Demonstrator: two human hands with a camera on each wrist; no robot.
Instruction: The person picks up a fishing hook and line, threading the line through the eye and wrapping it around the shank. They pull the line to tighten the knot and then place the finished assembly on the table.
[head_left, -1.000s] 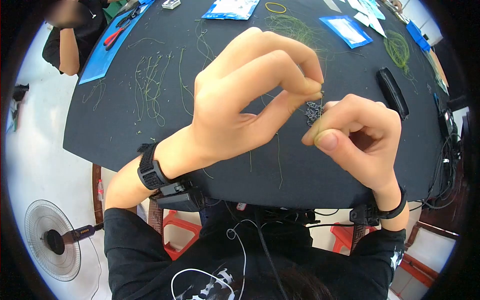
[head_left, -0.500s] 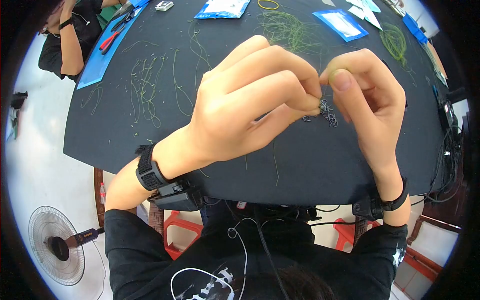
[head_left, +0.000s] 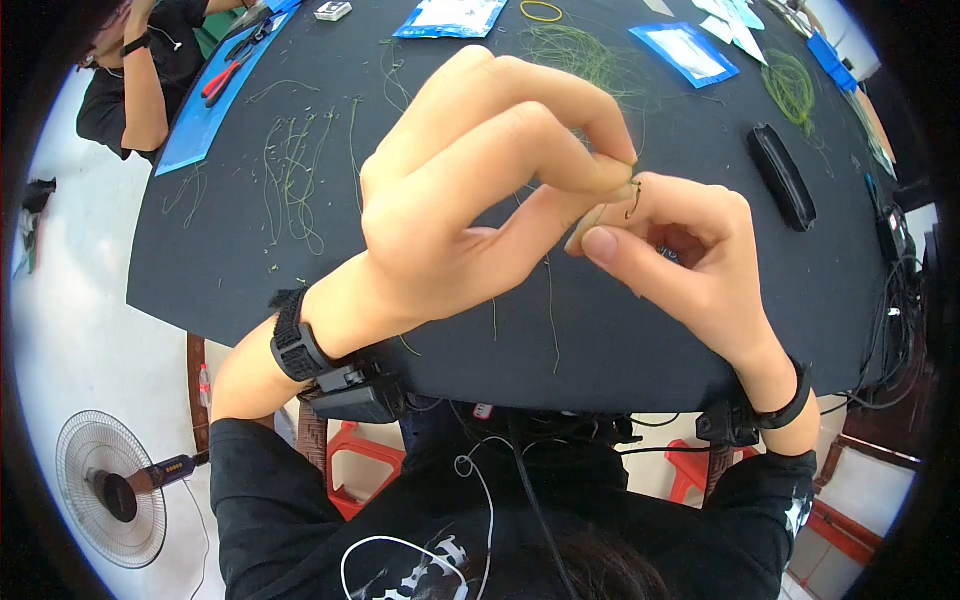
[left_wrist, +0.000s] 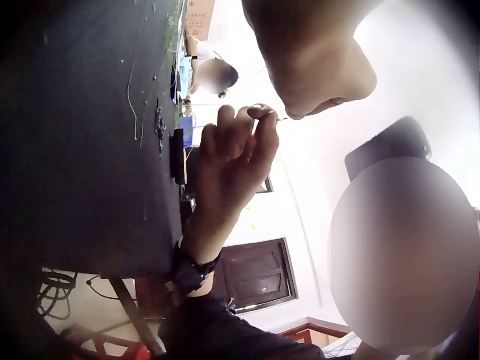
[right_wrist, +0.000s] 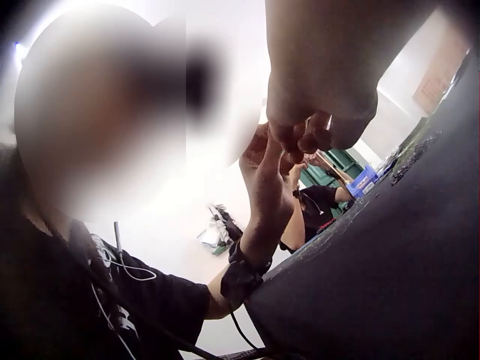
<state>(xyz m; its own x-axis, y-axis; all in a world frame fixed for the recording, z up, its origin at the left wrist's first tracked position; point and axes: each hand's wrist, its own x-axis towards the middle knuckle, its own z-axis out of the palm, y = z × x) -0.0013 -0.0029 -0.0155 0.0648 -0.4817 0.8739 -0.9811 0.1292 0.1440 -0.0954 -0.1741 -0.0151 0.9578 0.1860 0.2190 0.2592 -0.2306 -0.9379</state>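
My left hand (head_left: pixel 450 190) pinches a small dark fish hook (head_left: pixel 637 200) between thumb and fingertips, its bend sticking out below them. Just to the right and a little lower, my right hand (head_left: pixel 690 245) has its thumb pressed on the curled index finger, pinching thin green fishing line; most of that line is hidden by the fingers. In the left wrist view the right hand (left_wrist: pixel 236 146) is raised above the table beside the left fingertips. Part of a pile of dark hooks (head_left: pixel 669 254) shows through the gap in the right hand.
Loose green line (head_left: pixel 580 55) lies tangled at the back, and a green coil (head_left: pixel 790 92) at the back right. Tied lengths of line (head_left: pixel 295 180) lie at left. A black case (head_left: pixel 782 178), blue-white packets (head_left: pixel 685 52) and red-handled pliers (head_left: pixel 220 82) are around. Another person (head_left: pixel 135 90) sits far left.
My right hand went up beside the left fingertips, then came down and left below them. The left hand kept its pinch and shifted slightly, and the hook's bend now shows.
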